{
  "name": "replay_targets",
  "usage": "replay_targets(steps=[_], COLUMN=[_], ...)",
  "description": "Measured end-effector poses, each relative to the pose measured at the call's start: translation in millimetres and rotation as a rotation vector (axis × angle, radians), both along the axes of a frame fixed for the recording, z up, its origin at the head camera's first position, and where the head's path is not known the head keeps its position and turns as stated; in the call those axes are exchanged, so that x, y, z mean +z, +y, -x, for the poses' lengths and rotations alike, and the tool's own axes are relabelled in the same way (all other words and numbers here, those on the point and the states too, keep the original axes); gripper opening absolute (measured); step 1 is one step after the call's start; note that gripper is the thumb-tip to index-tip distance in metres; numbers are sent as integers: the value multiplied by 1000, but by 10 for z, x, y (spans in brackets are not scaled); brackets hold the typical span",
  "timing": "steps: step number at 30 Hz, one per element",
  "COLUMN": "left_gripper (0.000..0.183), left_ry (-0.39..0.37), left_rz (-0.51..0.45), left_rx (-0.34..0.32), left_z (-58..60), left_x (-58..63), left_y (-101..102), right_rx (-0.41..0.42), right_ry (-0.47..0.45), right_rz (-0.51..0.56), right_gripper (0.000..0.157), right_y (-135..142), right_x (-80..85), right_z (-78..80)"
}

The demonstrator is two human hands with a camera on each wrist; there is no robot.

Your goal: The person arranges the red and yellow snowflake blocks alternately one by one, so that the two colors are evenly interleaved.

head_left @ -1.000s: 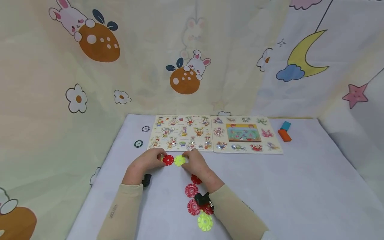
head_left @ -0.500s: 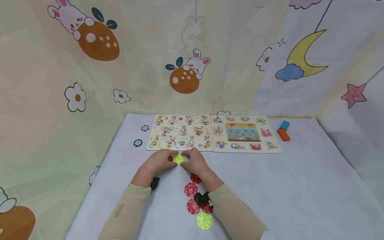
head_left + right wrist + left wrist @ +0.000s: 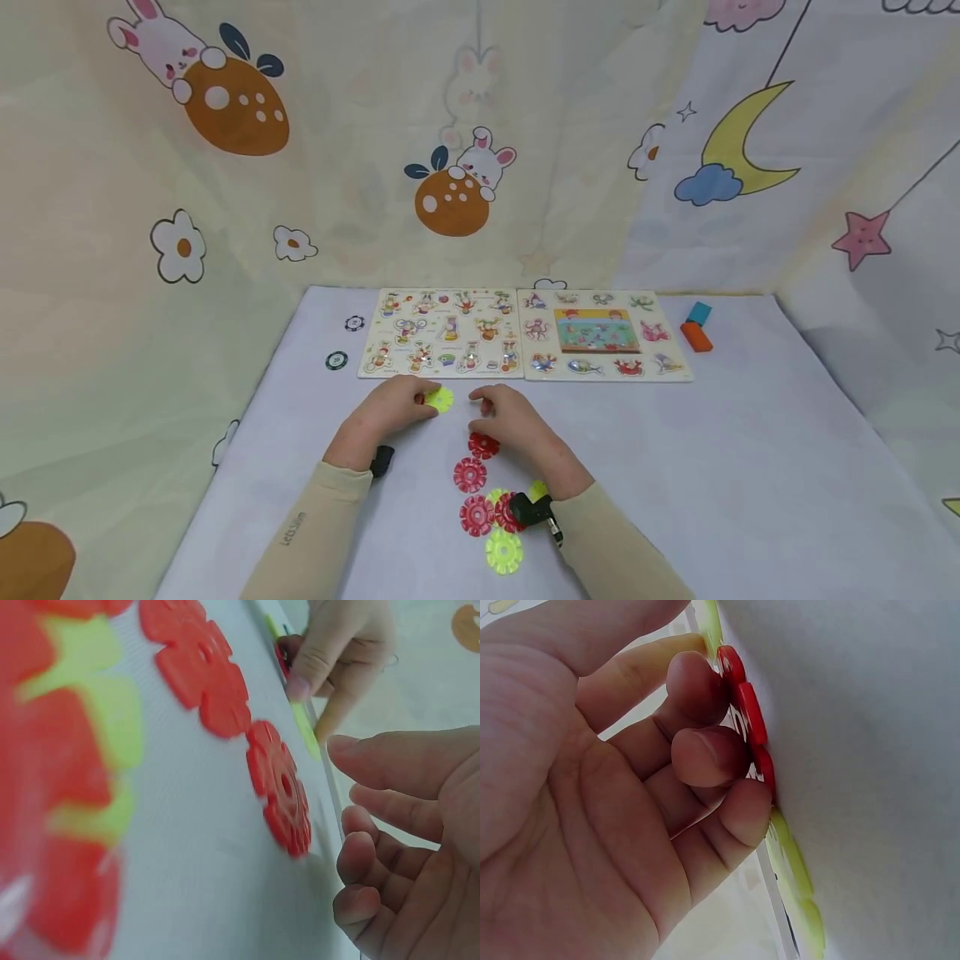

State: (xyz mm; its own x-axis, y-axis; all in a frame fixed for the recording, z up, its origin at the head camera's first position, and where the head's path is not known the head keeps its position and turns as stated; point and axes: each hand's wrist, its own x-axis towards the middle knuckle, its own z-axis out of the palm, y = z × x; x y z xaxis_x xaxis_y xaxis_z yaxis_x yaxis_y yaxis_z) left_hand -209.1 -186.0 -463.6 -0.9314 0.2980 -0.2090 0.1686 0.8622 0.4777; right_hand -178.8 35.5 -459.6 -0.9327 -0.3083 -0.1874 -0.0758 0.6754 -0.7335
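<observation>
My left hand grips a row of joined plastic snowflake discs low over the white table. A yellow-green disc sticks out past its fingertips. In the left wrist view the red disc lies against the curled fingers, with yellow-green discs at both ends. My right hand is apart from that row, thumb and fingers spread and nothing between them. Just below it lies a red disc, seen close up in the right wrist view as a notched red disc.
More loose red discs and a yellow-green disc lie near my right wrist, some overlapping. Two picture puzzle boards stand along the back. Two chips lie at the left, and an orange block beside a blue block at the right.
My left hand has moved right, its fingers now covering the red disc beside the yellow-green one. My right hand has let go of the yellow-green disc and drawn back to the right.
</observation>
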Motion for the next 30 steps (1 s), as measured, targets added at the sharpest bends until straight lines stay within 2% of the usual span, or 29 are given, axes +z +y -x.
replay_targets(steps=[4, 10, 14, 18, 21, 25, 30], left_gripper=[49, 49, 49, 50, 50, 51, 50], left_ry=[-3, -8, -7, -14, -31, -42, -30], left_rz=[-7, -12, -1, -6, -12, -16, -17], left_rx=[12, 16, 14, 9, 12, 15, 11], left_z=[-2, -12, -6, -3, -9, -8, 3], left_x=[17, 60, 58, 39, 22, 9, 5], left_y=[-9, 0, -1, -4, -5, -5, -5], right_rx=[5, 66, 66, 52, 44, 29, -44], right_ry=[-1, 11, 42, 26, -11, -45, -101], right_rz=[-21, -70, -113, -141, -102, 10, 151], right_gripper=[38, 34, 35, 35, 31, 22, 20], right_y=[126, 258, 241, 183, 166, 185, 211], right_x=[25, -34, -71, -59, -46, -24, 11], right_z=[-101, -212, -244, -277, -307, -321, -217])
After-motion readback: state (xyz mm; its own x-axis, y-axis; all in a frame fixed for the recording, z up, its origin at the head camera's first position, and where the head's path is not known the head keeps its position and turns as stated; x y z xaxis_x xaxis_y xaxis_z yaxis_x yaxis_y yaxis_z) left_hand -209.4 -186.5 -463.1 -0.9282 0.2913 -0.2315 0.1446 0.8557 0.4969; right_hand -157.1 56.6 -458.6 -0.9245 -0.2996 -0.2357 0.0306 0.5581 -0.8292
